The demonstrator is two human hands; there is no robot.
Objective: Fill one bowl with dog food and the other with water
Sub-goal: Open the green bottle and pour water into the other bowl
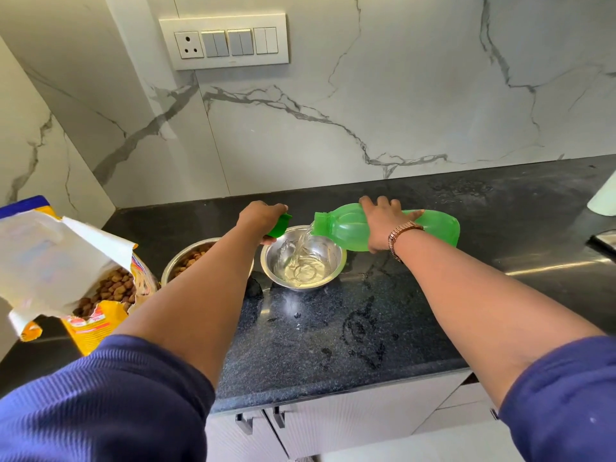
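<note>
Two steel bowls sit on the tabletop (pixel 333 328): the right hand (pixel 383 225) grips a tipped green bottle (pixel 350 226) pouring water into the right bowl (pixel 305 261); the left hand (pixel 261 218) holds its cap (pixel 279 225); the kibble bowl (pixel 186 258) sits left.

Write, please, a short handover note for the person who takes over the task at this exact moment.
Right hand: grips the green bottle, tipped on its side; water runs from its mouth into the steel bowl.
Left hand: holds the green cap just beside that bowl's far-left rim.
Second bowl, to the left and partly behind the left forearm: already holds kibble.
Open food bag stands at far left on the black counter, which has wet marks.
Done: dog food bowl filled.
Left: finish pouring, since the water looks shallow; set the bottle upright; put the cap back on.
</note>
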